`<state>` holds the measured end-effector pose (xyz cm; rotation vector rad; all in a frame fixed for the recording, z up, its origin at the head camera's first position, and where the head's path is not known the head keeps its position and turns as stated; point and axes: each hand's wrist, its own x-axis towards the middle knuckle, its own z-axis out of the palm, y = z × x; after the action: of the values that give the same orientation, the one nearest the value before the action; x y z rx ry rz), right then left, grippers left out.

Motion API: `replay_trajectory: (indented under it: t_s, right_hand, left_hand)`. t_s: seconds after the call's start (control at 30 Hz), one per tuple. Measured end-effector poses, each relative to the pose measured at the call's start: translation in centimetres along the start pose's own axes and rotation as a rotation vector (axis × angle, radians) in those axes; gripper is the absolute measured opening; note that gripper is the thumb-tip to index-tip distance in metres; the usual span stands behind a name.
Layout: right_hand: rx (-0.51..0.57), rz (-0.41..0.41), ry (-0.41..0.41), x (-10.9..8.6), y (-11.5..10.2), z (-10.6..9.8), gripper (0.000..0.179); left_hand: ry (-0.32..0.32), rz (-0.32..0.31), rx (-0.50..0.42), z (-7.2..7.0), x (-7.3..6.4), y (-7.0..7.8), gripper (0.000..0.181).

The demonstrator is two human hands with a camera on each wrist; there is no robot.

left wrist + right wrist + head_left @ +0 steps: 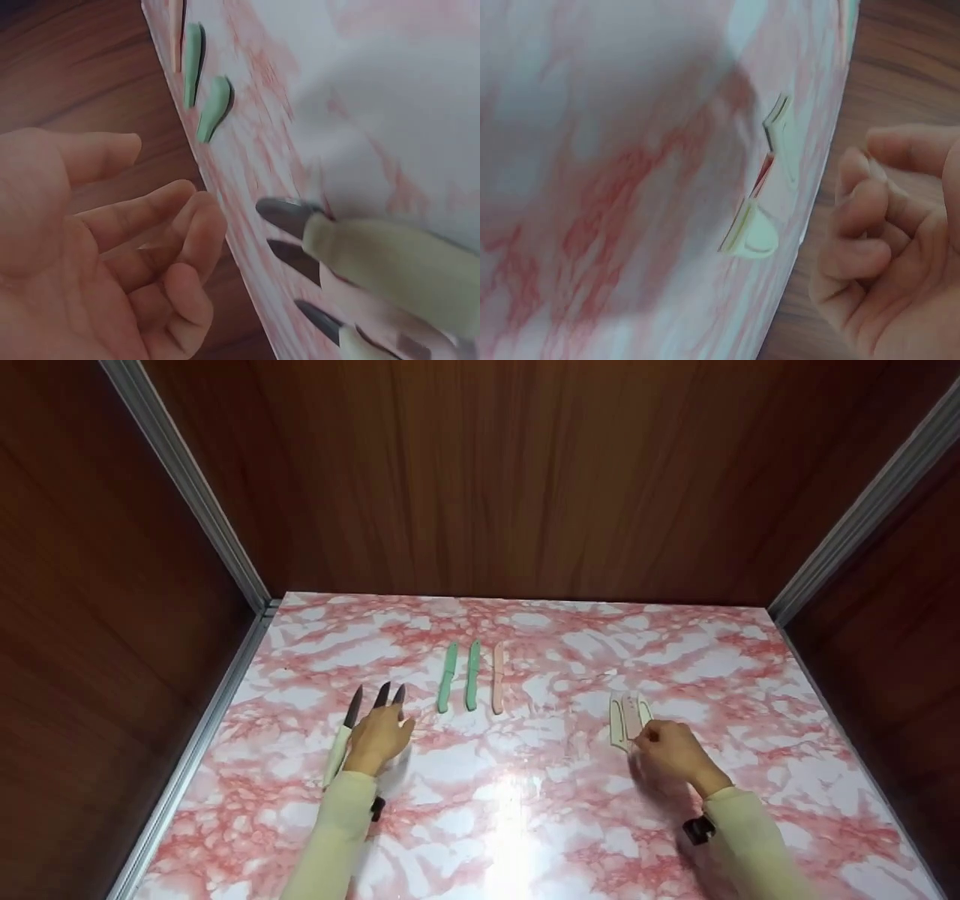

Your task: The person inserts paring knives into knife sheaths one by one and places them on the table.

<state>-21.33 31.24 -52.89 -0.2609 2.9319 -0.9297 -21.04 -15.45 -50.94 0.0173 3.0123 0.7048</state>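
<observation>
While the left grip (381, 741) hangs over 3 dark-bladed knives (354, 708) left of centre in the frame, it is half-spread and empty; they look stiff, fairly light, best held by the pale handles (337, 754) (edges probably sharp). Mid-frame lie 2 green knives (472, 679) and 1 pink knife (498, 682). Right of centre, the right grip (673, 750) curls inward near pale slotted tools (616, 721), nothing visible in it.

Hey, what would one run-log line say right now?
left hand: empty, over three dark-bladed knives | right hand: by pale slotted item | between: two green utensils, one pink utensil
</observation>
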Motion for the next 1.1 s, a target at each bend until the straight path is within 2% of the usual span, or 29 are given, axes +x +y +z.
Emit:
replay_trajectory:
  t_s: [0.23, 0.4, 0.53, 0.67, 0.9, 1.1]
  right_hand:
    - [-0.031, 0.12, 0.052, 1.2, 1.1, -0.6, 0.014]
    - [-0.046, 0.188, 0.03, 1.7, 1.9, -0.4, 0.019]
    - [-0.049, 0.201, 0.005, 2.1, 2.4, 0.1, 0.03]
    - [-0.05, 0.198, -0.013, 2.4, 2.7, 0.4, 0.034]
    - [-0.049, 0.249, -0.034, 2.6, 3.0, 0.5, 0.032]
    - [-0.059, 0.278, -0.029, 2.7, 3.0, 0.5, 0.032]
  left_hand:
    - [0.033, -0.027, -0.056, -0.2, -1.3, -1.4, 0.021]
    - [0.032, -0.051, -0.039, 0.0, -1.9, -2.2, 0.023]
    - [0.008, -0.076, -0.042, 0.1, -2.4, -2.7, 0.026]
    - [0.015, -0.082, -0.043, 0.1, -2.5, -3.0, 0.027]
    - [0.01, -0.07, -0.023, 0.4, -2.7, -2.8, 0.025]
    - [0.036, -0.053, -0.01, 0.6, -2.8, -2.7, 0.022]
